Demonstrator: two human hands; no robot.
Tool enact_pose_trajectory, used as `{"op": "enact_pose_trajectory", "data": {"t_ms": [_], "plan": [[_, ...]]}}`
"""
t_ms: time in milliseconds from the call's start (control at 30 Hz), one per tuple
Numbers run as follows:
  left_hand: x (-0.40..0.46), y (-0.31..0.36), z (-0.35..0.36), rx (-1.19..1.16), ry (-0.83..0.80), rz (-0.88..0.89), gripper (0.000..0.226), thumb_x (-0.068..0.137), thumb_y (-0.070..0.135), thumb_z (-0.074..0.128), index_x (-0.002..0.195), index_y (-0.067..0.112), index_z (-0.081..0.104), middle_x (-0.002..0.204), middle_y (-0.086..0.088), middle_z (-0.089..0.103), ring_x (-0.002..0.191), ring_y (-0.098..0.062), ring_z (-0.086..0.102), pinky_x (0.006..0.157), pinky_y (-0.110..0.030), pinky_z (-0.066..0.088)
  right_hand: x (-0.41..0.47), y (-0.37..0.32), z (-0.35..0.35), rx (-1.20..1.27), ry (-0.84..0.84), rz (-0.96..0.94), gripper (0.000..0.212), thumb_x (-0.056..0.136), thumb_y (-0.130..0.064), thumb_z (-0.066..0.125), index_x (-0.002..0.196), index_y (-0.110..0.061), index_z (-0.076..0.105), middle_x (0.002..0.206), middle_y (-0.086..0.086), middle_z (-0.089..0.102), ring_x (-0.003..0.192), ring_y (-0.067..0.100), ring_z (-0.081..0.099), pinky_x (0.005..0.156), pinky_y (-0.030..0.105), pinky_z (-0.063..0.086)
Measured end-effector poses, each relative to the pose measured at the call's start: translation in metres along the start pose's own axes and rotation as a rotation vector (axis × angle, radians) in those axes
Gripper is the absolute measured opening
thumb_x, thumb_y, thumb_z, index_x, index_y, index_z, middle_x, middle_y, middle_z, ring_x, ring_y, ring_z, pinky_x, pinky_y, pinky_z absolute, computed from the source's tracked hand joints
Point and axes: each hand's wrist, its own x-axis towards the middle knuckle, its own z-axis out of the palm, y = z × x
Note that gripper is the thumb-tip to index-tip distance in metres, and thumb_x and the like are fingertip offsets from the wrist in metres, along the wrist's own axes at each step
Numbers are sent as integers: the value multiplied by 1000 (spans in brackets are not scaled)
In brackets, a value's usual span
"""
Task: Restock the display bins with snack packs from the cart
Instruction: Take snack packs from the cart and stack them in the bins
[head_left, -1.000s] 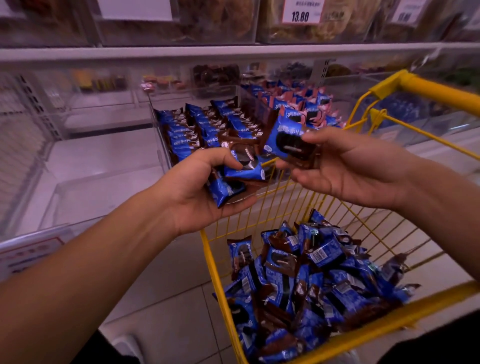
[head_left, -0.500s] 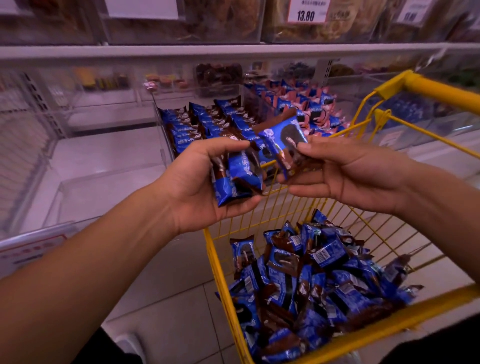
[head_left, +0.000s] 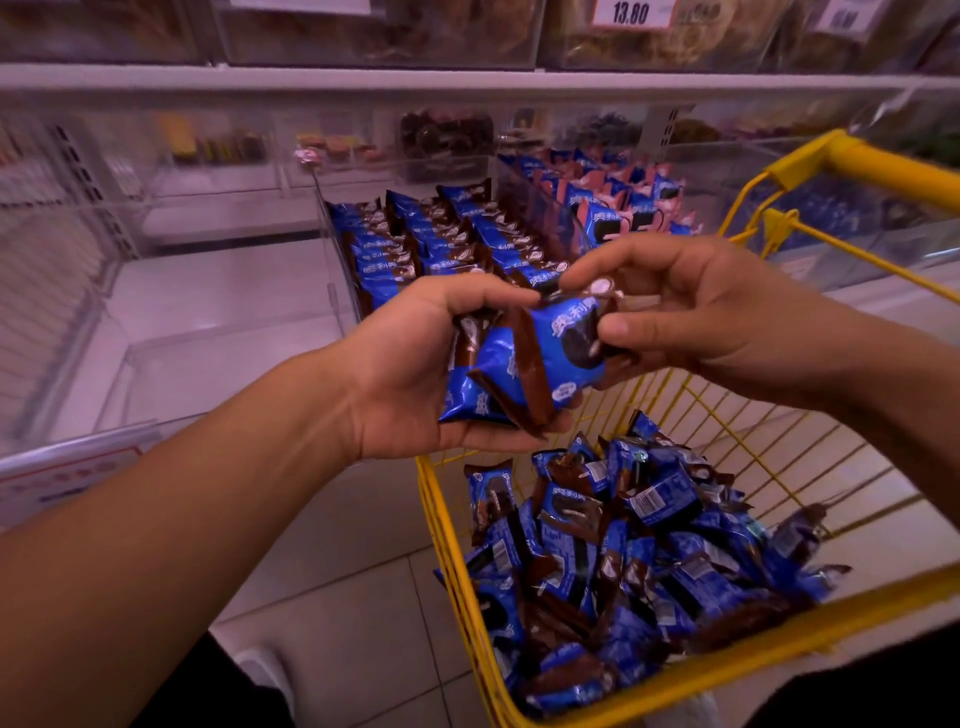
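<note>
Head cam: L hand (head_left: 415, 364) grip cups snack packs (head_left: 519, 374), R hand (head_left: 691, 312) pinches top one.

Dim purplish light, soft motion blur, wide-angle bending at edges

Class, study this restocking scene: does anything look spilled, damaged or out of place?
Nothing stands out. The packs in the display bin stand in tidy rows; those in the yellow cart lie jumbled but contained. The left hand holds a small stack, which the right hand pinches.
</note>
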Motion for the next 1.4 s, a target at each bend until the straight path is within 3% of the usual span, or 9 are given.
{"op": "enact_pose_trajectory", "data": {"t_ms": [200, 467, 533, 667, 800, 1067, 1167, 1300, 1400], "plan": [[-5, -8, 3, 59, -170, 27, 54, 46, 28, 97, 96, 18, 80, 104, -12, 76, 91, -28, 75, 70, -45, 60, 1, -5, 11, -269, 19, -113, 53, 79, -12, 76, 128, -15, 58, 109, 4, 73, 103, 21, 69, 85, 27, 57], [-3, -10, 5, 134, -128, 88, 36, 64, -3, 75, 92, 20, 80, 104, -9, 76, 95, -25, 74, 70, -35, 61, -2, -5, 22, -502, -165, -93, 65, 96, -18, 57, 154, -13, 29, 148, -9, 50, 136, 4, 45, 106, 19, 41], [-2, -10, 5, 174, -143, 88, 36, 66, -6, 74, 93, 19, 79, 104, -10, 76, 96, -26, 73, 70, -33, 60, -2, -8, 21, -500, -219, -44, 69, 95, -17, 59, 155, -14, 25, 142, -24, 50, 132, -1, 46, 103, 18, 41], [-4, -6, 5, 281, -166, 63, 37, 66, -8, 74, 94, 16, 78, 102, -9, 76, 93, -23, 74, 70, -33, 60, -4, -11, 20, -422, -249, 28, 80, 84, -13, 73, 153, -16, 32, 145, -14, 52, 134, 4, 48, 103, 20, 42], [-15, 3, 9, 372, -177, 61, 48, 65, -15, 71, 103, 14, 72, 101, -10, 74, 89, -20, 72, 71, -31, 59, -3, -28, 29, -448, -238, 37, 73, 70, -13, 87, 132, -29, 52, 125, -15, 66, 115, 3, 62, 92, 16, 49], [-68, 29, -8, 237, 19, 216, 50, 70, -1, 67, 119, 6, 61, 107, -14, 72, 90, -21, 72, 72, -32, 61, 38, -65, 63, -534, -182, -53, 65, 65, -6, 85, 121, 0, 52, 109, 9, 66, 95, 11, 65, 81, 27, 54], [-115, 42, -49, 346, 241, 389, 51, 76, 24, 72, 124, 10, 62, 118, -12, 70, 100, -23, 70, 79, -38, 61, 68, -72, 79, -395, -129, -91, 60, 63, -7, 79, 118, 4, 56, 104, 11, 69, 93, 11, 64, 82, 27, 53], [-185, 34, -123, 633, 929, 758, 21, 75, 34, 78, 87, 20, 69, 88, 1, 74, 84, -8, 69, 82, -32, 57, 132, -68, 126, -241, -96, -60, 53, 64, -14, 73, 111, 7, 63, 102, 15, 71, 92, 20, 65, 89, 40, 53], [-210, 13, -167, 1029, 1246, 687, 13, 80, 23, 81, 87, 18, 70, 82, 2, 71, 71, -6, 63, 73, -32, 55, 193, -56, 176, -198, -103, 57, 29, 67, -23, 78, 93, -13, 69, 83, 0, 71, 79, 10, 65, 76, 32, 56]]}}
